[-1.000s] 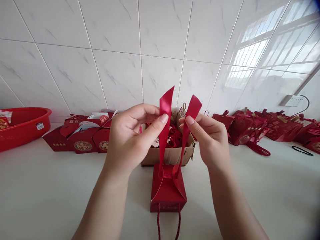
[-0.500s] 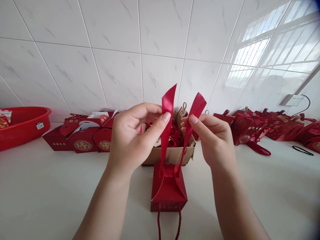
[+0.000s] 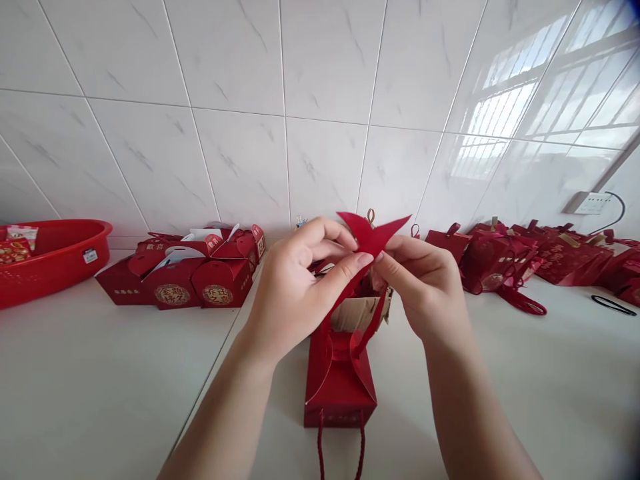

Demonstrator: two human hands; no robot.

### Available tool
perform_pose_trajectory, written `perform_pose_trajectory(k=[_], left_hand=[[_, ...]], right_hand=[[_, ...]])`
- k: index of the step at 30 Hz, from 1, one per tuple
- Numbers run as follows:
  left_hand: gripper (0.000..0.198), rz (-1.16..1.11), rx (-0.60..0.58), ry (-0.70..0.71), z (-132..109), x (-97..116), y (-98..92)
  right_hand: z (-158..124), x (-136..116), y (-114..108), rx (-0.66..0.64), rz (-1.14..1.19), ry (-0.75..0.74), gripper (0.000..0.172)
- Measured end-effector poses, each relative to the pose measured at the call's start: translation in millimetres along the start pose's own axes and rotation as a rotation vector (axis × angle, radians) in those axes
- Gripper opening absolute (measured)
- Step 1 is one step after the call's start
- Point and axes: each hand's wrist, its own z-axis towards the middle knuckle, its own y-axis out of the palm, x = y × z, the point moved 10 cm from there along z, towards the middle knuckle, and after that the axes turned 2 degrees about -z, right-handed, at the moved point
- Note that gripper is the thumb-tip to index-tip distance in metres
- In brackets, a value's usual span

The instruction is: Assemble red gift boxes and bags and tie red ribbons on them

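Observation:
A small red gift box [image 3: 339, 387] stands on the white counter in front of me, with red cord handles hanging off its near side. Two red ribbon ends [image 3: 373, 235] rise from its top and cross each other just above my fingers. My left hand [image 3: 300, 287] pinches the left ribbon end between thumb and fingers. My right hand [image 3: 425, 283] pinches the right ribbon end. Both hands meet over the box, thumbs nearly touching. A brown cardboard box [image 3: 361, 312] sits right behind, mostly hidden by my hands.
A red plastic basin [image 3: 55, 257] sits at the far left. A cluster of red gift boxes [image 3: 190, 273] lies by the wall at left, and more red gift boxes [image 3: 525, 257] line the wall at right. A black loop [image 3: 613, 305] lies far right. The white counter [image 3: 110, 380] spreads around.
My hands have come together. The two ribbon ends, held apart and upright before, now cross each other above the box. The view shifted slightly.

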Motion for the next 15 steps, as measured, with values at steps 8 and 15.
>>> perform_pose_trajectory(k=[8, 15], left_hand=[[0.016, -0.06, 0.034, 0.003, 0.8, 0.7, -4.9], [0.011, -0.055, 0.037, 0.02, 0.6, 0.6, -8.6]], right_hand=[[-1.5, -3.8, 5.0, -0.089, -0.009, -0.055, 0.012], [-3.1, -3.2, 13.8, -0.178, 0.102, -0.056, 0.008]])
